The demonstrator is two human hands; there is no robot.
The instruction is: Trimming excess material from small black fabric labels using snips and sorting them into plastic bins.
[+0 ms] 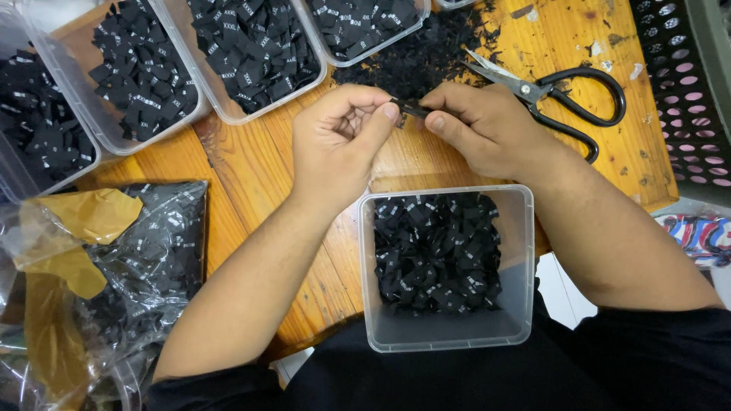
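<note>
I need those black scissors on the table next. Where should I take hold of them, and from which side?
Take the scissors by the black loop handles, coming in from the right. They lie flat on the wooden table with handles toward the right edge and the slightly open blades pointing left at the loose black scraps. The right hand is nearest, but both hands now pinch a small black label.

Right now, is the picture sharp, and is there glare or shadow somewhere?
Head view: the hands, left hand and right hand, and the scissors look sharp; light is even, with soft shadows under the hands; mild glare on the plastic bag; the tub edges bend slightly, wide-lens distortion.
</note>
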